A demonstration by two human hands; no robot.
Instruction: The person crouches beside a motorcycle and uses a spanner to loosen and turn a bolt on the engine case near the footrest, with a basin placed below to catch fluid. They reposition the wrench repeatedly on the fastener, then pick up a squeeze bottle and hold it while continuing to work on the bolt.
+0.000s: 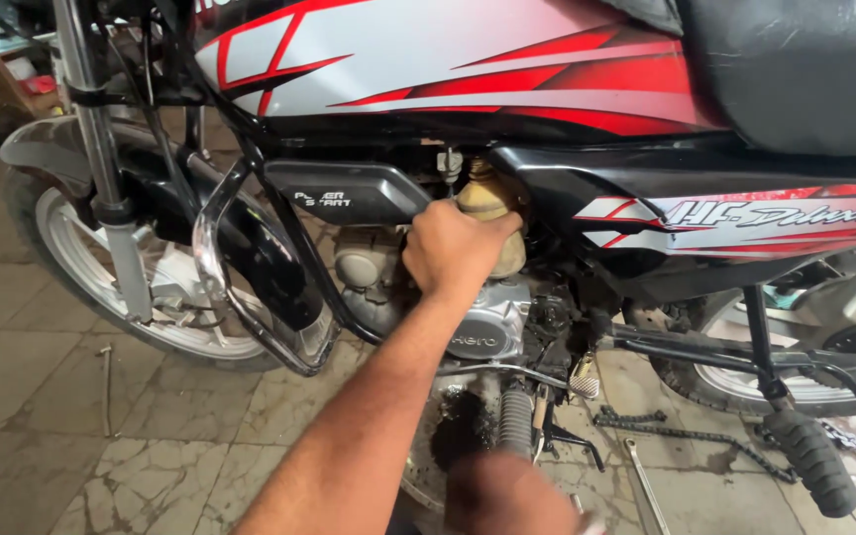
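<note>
Your left hand (453, 248) has its grip clamped around the dirty, yellowish plastic bottle (492, 213), which is tipped into the gap under the red, white and black fuel tank (448, 59), just above the grey metal engine casing (482, 327). The bottle sits between the black side cover (349, 190) and the black rear side panel (705, 213). Your right hand (507, 495) is low, blurred at the frame's bottom; whether its grip is apart or together I cannot tell. Judging by this, the work at the engine is mid-way: a loose black drive chain (686, 433) and a long metal tool (643, 485) lie on the stained tiled floor (71, 396), not yet refitted.
</note>
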